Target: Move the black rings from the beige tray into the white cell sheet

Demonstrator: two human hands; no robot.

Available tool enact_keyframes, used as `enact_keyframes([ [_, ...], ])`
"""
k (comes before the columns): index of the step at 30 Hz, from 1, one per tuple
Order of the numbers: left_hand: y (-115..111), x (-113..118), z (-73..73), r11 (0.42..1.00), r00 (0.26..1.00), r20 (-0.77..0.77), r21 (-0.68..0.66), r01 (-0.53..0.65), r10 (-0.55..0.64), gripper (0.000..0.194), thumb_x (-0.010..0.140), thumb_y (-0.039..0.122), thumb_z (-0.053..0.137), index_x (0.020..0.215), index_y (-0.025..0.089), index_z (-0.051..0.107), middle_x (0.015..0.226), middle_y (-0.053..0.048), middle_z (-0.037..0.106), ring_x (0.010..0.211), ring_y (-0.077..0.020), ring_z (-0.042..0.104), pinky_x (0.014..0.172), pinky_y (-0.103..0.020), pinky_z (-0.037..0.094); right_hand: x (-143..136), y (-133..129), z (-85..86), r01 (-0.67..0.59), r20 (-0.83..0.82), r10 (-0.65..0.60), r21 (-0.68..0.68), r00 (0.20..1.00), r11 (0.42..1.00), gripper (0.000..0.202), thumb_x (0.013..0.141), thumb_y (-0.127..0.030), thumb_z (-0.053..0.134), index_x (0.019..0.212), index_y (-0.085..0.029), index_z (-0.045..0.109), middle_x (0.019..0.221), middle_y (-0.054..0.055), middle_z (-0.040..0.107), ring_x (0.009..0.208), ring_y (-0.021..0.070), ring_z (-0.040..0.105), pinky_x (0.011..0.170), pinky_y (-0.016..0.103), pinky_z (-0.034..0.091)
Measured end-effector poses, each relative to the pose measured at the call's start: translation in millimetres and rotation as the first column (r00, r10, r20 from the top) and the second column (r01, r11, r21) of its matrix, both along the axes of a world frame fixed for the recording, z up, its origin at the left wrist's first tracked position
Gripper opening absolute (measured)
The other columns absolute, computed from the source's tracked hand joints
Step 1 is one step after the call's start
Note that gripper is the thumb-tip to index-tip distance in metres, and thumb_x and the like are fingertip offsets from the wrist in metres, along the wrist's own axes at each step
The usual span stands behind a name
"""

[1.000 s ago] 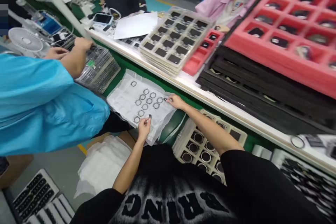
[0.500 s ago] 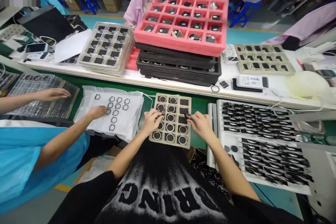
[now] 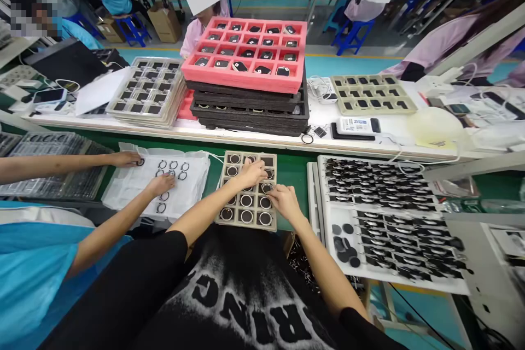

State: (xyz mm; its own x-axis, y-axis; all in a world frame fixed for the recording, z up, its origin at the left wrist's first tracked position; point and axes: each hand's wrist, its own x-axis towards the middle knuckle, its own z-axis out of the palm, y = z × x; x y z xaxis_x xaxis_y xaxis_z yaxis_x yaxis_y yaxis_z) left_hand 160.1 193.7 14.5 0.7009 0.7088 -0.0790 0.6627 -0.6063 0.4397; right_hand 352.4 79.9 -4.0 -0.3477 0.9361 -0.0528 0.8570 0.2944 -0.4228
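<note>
The beige moulded plastic tray point(image 3: 247, 223) of small dark round ring parts point(image 3: 246, 200) is being worked on at the green bench edge, just in front of the stacked pink foam tray point(image 3: 246, 77). The rings are judged light, rigid and easily scratched, best pinched by the outer rim. The left hand point(image 3: 251, 172) is being held palm-down over the tray's far cells, fingers curled together. The right hand point(image 3: 284, 202) is being lowered at the tray's right edge, fingertips seemingly pinching; what is pinched cannot be told.
</note>
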Motion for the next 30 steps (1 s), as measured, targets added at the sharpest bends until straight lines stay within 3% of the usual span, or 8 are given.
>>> enact_keyframes([
  [3, 1, -9, 2.4, 0.994, 0.993, 0.044, 0.001, -0.108, 0.108, 0.025, 0.104, 0.032, 0.058, 0.106, 0.024, 0.081, 0.104, -0.008, 0.065, 0.099, -0.0225, 0.06, 0.095, -0.041, 0.035, 5, 0, 0.9, -0.001, -0.043, 0.002, 0.014, 0.999, 1.0, 0.022, 0.106, -0.03, 0.059, 0.108, -0.028, 0.081, 0.096, 0.005, 0.07, 0.09, 0.0211, 0.063, 0.083, 0.036, 0.035],
  [6, 1, -20, 5.2, 0.951, 0.935, 0.183, 0.001, -0.31, 0.305, 0.025, 0.104, 0.033, 0.06, 0.111, 0.022, 0.081, 0.102, -0.008, 0.066, 0.1, -0.0221, 0.063, 0.096, -0.042, 0.036, 6, 13, 5.4, 0.046, -0.054, -0.043, 0.059, 0.998, 0.997, 0.029, 0.109, -0.035, 0.053, 0.112, -0.025, 0.08, 0.097, 0.006, 0.069, 0.093, 0.0214, 0.062, 0.087, 0.036, 0.036],
  [9, -10, -37, 5.0, 0.879, 0.833, 0.312, -0.02, -0.476, 0.458, 0.023, 0.102, 0.033, 0.063, 0.109, 0.022, 0.082, 0.097, -0.007, 0.066, 0.095, -0.0205, 0.063, 0.092, -0.039, 0.04, 3, 47, 8.6, 0.115, -0.017, -0.114, 0.109, 0.993, 0.987, 0.038, 0.112, -0.037, 0.044, 0.114, -0.022, 0.079, 0.099, 0.01, 0.068, 0.097, 0.0241, 0.06, 0.089, 0.039, 0.032],
  [12, -34, -65, 0.2, 0.808, 0.757, 0.351, 0.001, -0.589, 0.551, 0.022, 0.101, 0.033, 0.064, 0.107, 0.023, 0.083, 0.092, -0.005, 0.065, 0.092, -0.0191, 0.063, 0.092, -0.037, 0.041, -4, 87, 6.1, 0.119, 0.049, -0.126, 0.127, 0.991, 0.985, 0.039, 0.111, -0.034, 0.042, 0.111, -0.02, 0.079, 0.101, 0.012, 0.068, 0.099, 0.026, 0.058, 0.088, 0.04, 0.03],
  [17, -94, -136, -19.6, 0.673, 0.666, 0.167, 0.019, -0.739, 0.727, 0.021, 0.103, 0.031, 0.062, 0.11, 0.026, 0.081, 0.095, -0.004, 0.066, 0.096, -0.0179, 0.064, 0.093, -0.036, 0.039, -23, 113, -3.9, 0.008, 0.133, -0.019, 0.084, 0.991, 0.996, 0.038, 0.107, -0.029, 0.045, 0.094, -0.016, 0.078, 0.095, 0.013, 0.069, 0.093, 0.0268, 0.06, 0.075, 0.037, 0.027],
  [22, -140, -215, -43.4, 0.522, 0.522, -0.014, 0.036, -0.852, 0.853, 0.021, 0.102, 0.031, 0.06, 0.104, 0.024, 0.08, 0.095, -0.006, 0.067, 0.093, -0.0188, 0.062, 0.09, -0.036, 0.037, -25, 105, -11.6, -0.028, 0.139, 0.015, 0.092, 0.99, 0.995, 0.04, 0.107, -0.037, 0.045, 0.111, -0.016, 0.078, 0.093, 0.014, 0.069, 0.092, 0.0289, 0.062, 0.075, 0.038, 0.029],
  [27, -150, -283, -64.3, 0.364, 0.353, -0.146, 0.051, -0.93, 0.924, 0.025, 0.101, 0.028, 0.055, 0.088, 0.021, 0.075, 0.097, -0.007, 0.066, 0.084, -0.02, 0.057, 0.088, -0.037, 0.037, -32, 103, -16.1, 0.001, 0.105, -0.009, 0.077, 0.994, 0.997, 0.041, 0.105, -0.039, 0.044, 0.114, -0.018, 0.078, 0.099, 0.013, 0.071, 0.095, 0.0287, 0.064, 0.079, 0.039, 0.031],
  [30, -146, -308, -71.4, 0.294, 0.283, -0.178, 0.032, -0.955, 0.942, 0.022, 0.099, 0.024, 0.058, 0.083, 0.018, 0.071, 0.096, -0.008, 0.066, 0.085, -0.0208, 0.059, 0.09, -0.039, 0.042, -37, 101, -15.8, 0.037, 0.107, -0.044, 0.072, 0.993, 0.997, 0.041, 0.104, -0.037, 0.043, 0.112, -0.018, 0.079, 0.097, 0.012, 0.071, 0.096, 0.0289, 0.064, 0.082, 0.04, 0.031],
])
